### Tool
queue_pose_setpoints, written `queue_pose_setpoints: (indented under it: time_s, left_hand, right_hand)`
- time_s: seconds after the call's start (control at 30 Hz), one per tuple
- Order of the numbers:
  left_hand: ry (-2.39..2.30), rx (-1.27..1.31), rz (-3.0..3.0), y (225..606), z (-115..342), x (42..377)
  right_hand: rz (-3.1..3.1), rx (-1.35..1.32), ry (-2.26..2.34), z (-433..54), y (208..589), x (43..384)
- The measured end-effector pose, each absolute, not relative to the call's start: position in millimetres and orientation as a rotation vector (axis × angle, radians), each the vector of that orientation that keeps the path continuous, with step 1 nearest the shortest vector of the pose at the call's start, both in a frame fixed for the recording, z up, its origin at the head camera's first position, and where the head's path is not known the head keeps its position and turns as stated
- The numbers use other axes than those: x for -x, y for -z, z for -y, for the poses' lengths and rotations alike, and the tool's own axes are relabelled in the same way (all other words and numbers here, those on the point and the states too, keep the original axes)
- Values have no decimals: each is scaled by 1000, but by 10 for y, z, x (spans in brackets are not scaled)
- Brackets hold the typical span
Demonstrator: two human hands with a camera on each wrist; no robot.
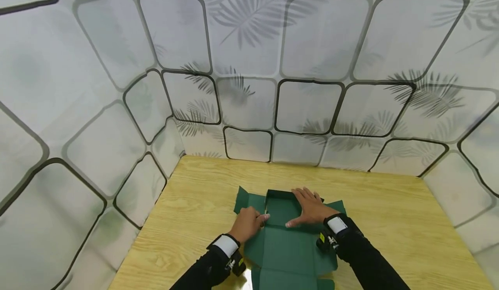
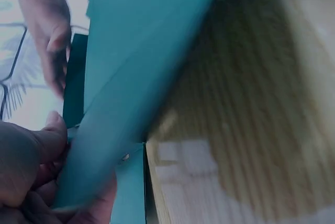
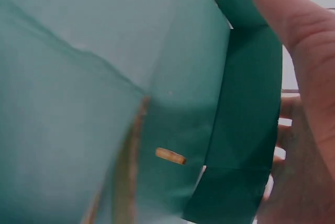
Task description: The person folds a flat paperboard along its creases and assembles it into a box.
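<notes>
A green cardboard box (image 1: 288, 249), partly unfolded, lies on the wooden table. Its far end has raised walls, and flaps spread to both sides. My left hand (image 1: 246, 224) is at the left side of the raised end. In the left wrist view, the fingers and thumb of the left hand (image 2: 31, 161) pinch a green flap (image 2: 131, 62), which hides part of them. My right hand (image 1: 312, 207) holds the far end, thumb on the near side. In the right wrist view, the fingers of the right hand (image 3: 298, 156) are partly hidden behind a raised wall (image 3: 243, 109).
The wooden table (image 1: 390, 225) extends on both sides of the box. Behind it hangs a pale patterned curtain (image 1: 249, 104), which also borders the left and right. A small slot (image 3: 170, 156) is cut in the cardboard.
</notes>
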State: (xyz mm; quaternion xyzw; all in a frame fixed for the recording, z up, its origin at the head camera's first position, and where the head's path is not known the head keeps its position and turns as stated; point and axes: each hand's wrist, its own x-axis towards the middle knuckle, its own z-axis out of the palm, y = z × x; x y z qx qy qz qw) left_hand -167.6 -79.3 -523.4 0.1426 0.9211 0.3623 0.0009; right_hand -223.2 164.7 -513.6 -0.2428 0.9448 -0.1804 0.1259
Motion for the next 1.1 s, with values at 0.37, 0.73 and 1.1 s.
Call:
queue_pose_setpoints:
  time_s: [0.37,0.73,1.1]
  left_hand:
    - [-1191,-241,-2850,5184,718,1834]
    - [-1280,-270,-2810,5149,782,1877]
    - [-1282,-367,-2860,5203,763,1902]
  right_hand:
    - [-2657,643,507,-1669,5090,2238]
    - [-2639,594,472,-1603,4979,2269]
    - [-2622,556,506,-1605,4985,2273]
